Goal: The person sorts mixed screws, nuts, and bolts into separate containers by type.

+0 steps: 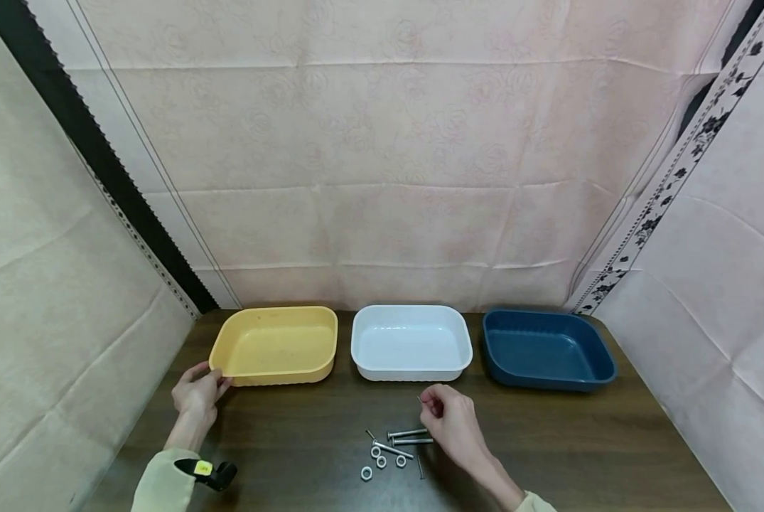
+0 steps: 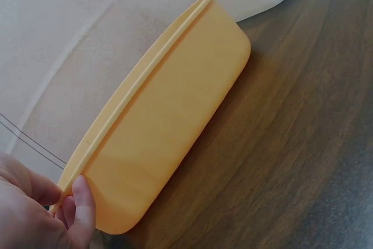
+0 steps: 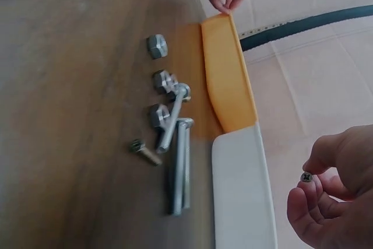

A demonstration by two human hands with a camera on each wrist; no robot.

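My left hand (image 1: 196, 393) grips the near left corner of the yellow tray (image 1: 273, 379), thumb and fingers on its rim. Between the thumb and fingertips of my right hand (image 1: 450, 421) is a small screw (image 3: 306, 176), its cross-slot head showing in the right wrist view. That hand is over the table, in front of the white tray (image 1: 412, 375). Just left of it lies a loose group: several long bolts (image 1: 394, 450), several hex nuts (image 1: 366, 473) and small screws (image 3: 144, 151).
To the right stands a blue tray (image 1: 548, 380), in a row with the white and yellow ones on the brown wooden table (image 1: 305, 441). Pale cloth (image 1: 388, 142) hangs behind the trays and along both sides. A black strap device (image 1: 207, 471) sits at my left wrist.
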